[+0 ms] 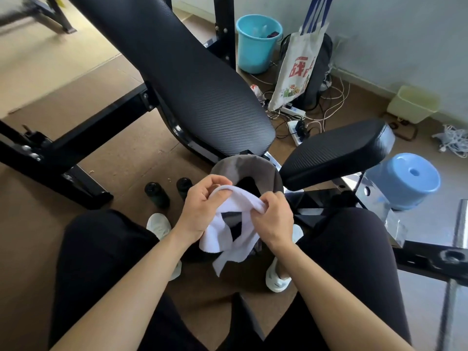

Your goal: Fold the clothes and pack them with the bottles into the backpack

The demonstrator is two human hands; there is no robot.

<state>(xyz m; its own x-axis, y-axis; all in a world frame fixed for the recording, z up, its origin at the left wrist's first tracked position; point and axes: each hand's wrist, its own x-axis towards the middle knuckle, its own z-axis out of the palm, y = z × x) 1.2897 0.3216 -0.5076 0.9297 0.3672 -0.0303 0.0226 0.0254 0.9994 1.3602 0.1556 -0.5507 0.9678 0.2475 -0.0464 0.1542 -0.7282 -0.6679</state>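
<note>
One limp, crumpled white cloth [215,238]

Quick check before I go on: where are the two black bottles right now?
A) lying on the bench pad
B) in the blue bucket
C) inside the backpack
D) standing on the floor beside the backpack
D: the black bottles stand upright on the floor just left of the backpack, while the left hand and right hand grip the white cloth.
</note>
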